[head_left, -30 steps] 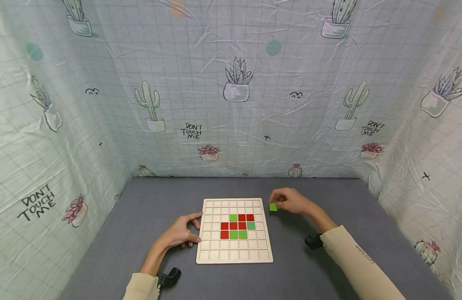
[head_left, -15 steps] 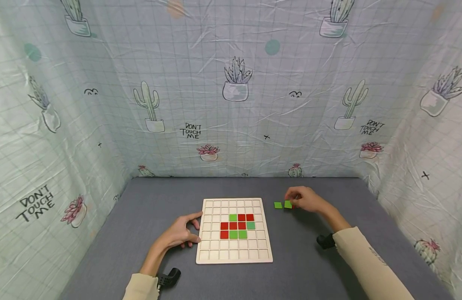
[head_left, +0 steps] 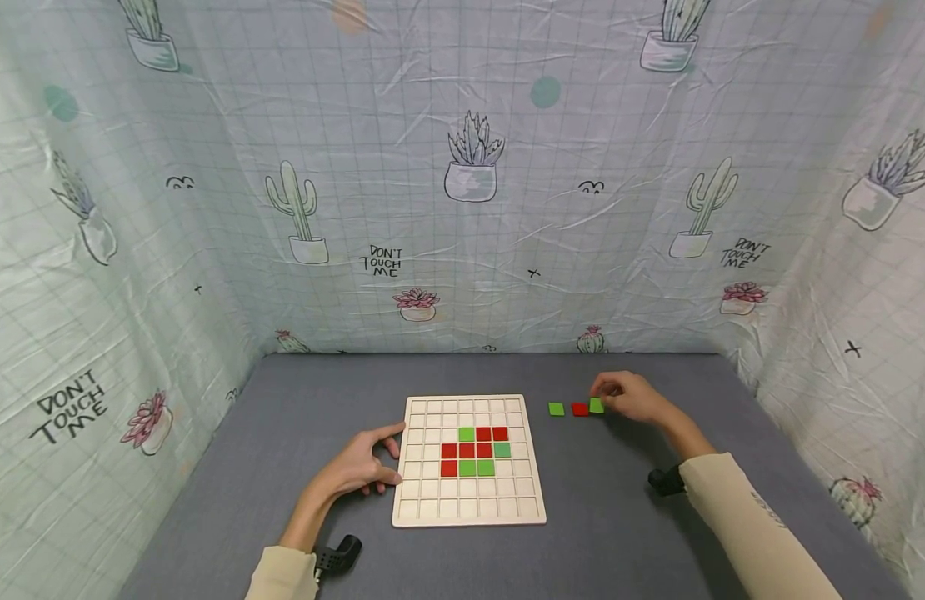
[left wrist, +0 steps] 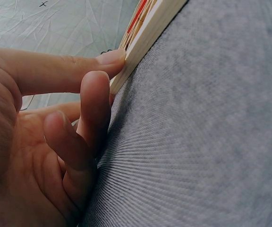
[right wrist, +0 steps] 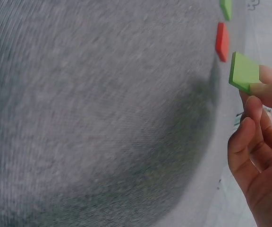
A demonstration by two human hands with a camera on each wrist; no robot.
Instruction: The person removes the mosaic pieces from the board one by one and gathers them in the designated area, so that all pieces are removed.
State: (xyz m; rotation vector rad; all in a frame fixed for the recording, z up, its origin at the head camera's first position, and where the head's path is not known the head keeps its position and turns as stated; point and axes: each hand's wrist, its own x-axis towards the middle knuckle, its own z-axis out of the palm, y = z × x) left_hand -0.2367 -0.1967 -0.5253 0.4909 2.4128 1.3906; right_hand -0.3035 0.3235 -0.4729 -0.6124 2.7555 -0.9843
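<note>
Right hand [right wrist: 261,156], flat square green tile [right wrist: 244,72]

Left hand [left wrist: 46,142] on grey cloth [left wrist: 197,142], fingertips touching the wooden board's edge [left wrist: 148,35]

"DON'T TOUCH ME" is printed in black on the cloth [head_left: 462,208] three times: at the back left of centre, at the back right, and low on the left wall.
</note>
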